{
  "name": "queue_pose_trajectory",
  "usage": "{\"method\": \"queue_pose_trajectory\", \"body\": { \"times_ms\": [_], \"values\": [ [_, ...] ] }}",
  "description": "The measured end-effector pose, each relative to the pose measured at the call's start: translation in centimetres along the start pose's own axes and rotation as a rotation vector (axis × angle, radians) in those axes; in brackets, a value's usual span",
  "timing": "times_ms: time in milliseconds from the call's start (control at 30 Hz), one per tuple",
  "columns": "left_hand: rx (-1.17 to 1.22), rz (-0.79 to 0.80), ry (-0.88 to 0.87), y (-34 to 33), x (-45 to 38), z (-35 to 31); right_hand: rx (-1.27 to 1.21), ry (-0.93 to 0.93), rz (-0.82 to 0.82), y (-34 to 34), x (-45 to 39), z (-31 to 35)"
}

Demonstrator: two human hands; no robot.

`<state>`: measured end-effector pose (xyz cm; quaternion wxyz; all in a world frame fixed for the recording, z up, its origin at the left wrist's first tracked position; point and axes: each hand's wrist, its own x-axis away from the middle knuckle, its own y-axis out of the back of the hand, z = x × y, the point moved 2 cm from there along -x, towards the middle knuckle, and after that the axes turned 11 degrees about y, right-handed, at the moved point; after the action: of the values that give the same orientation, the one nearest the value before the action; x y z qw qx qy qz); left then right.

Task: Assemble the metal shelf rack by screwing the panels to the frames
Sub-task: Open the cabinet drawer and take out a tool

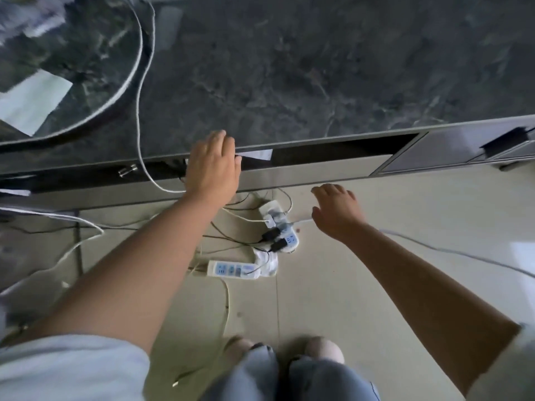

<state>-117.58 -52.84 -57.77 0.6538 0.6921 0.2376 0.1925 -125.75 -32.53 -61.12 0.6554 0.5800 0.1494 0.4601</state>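
A dark marble table [289, 68] carries a round glass tray [86, 91] at its left end, with a white cable [142, 111] beside the tray. Below the table, two power strips [231, 269] and tangled cords lie on the pale tiled floor [390, 204].

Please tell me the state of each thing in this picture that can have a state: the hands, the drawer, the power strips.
left hand: open, fingers over the drawer's front edge, holding nothing
right hand: open, in the air, holding nothing
drawer: pulled partly open under the dark marble top
upper power strip: on the floor, black plugs in it
lower power strip: on the floor, cables around it
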Motion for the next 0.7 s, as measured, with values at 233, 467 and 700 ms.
{"method": "queue_pose_trajectory", "body": {
  "times_ms": [233, 467, 700],
  "values": [
    [0.041, -0.433, -0.225, -6.3, -5.2, 0.8, 0.052, 0.074, -0.211, -6.7, -9.8, -2.3],
    [0.046, -0.594, -0.129, -8.6, -7.0, 0.8, 0.085, 0.022, -0.518, -8.9, -13.7, -3.1],
    [0.033, -0.416, -0.171, -8.1, -7.0, 0.7, 0.122, 0.041, -0.542, -8.0, -13.5, -2.9]
  ]
}}
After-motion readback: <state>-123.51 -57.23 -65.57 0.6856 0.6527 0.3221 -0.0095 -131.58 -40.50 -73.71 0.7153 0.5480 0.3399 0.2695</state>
